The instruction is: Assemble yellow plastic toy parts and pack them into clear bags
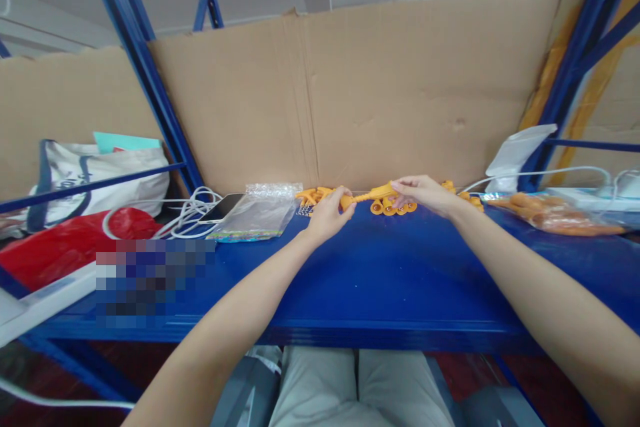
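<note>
Both my hands hold one orange plastic part (371,195) just above the blue shelf (380,280), near the cardboard back wall. My left hand (327,215) is closed round its thin left end. My right hand (423,191) pinches its wider right end with the fingertips. Under and behind the part lie several small orange pieces (393,208), and more orange pieces (313,196) lie to its left.
A clear plastic bag (257,213), a phone (223,207) and white cables (187,213) lie at the left. A bag of orange parts (553,212) lies at the right. A tote bag (100,177) and red bag (65,247) sit far left. Blue rack posts (145,73) flank the bay.
</note>
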Demonstrator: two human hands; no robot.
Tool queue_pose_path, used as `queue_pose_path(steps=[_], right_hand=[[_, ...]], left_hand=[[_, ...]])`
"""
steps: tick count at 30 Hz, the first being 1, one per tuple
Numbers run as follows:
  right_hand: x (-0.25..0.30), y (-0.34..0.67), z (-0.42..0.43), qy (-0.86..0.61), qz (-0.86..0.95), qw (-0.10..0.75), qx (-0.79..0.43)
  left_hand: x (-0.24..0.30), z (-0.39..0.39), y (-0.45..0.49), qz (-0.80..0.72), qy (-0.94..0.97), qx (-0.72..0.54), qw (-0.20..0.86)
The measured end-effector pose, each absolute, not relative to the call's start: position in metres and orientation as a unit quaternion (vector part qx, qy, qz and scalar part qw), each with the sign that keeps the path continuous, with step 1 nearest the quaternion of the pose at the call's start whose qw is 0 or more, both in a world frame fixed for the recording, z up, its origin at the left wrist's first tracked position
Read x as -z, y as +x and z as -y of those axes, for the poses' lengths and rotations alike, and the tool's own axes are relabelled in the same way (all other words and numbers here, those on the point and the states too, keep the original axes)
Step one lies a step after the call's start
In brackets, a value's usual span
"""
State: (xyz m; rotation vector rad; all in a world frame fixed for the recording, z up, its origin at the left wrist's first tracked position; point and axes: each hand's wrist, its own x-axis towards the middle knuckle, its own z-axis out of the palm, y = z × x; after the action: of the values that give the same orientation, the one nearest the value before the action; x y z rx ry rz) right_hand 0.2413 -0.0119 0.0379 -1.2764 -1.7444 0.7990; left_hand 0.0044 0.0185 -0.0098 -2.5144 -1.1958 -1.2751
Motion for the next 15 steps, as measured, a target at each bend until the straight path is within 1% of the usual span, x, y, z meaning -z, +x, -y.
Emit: queue_pose_path(steps=[3, 7, 11, 15], right_hand=[[-0.035, 0.235, 0.012, -0.545, 0.672, 0.382, -0.325], [-0.032, 0.229, 0.011, -0.580, 0.636, 0.377, -0.342], [-0.033, 0.228, 0.009, -0.589, 0.609, 0.380, -0.371], [-0.035, 0.233, 0.008, -0.567, 0.612, 0.361, -0.416]], left_hand=[[0.010, -0.019, 0.004, 0.384, -0.824, 0.414, 0.046], [0.012, -0.022, 0.004, 0.359, -0.828, 0.428, 0.041], [0.016, -0.029, 0.005, 0.333, -0.828, 0.452, -0.004], [0.018, -0.034, 0.005, 0.339, -0.815, 0.468, -0.048]])
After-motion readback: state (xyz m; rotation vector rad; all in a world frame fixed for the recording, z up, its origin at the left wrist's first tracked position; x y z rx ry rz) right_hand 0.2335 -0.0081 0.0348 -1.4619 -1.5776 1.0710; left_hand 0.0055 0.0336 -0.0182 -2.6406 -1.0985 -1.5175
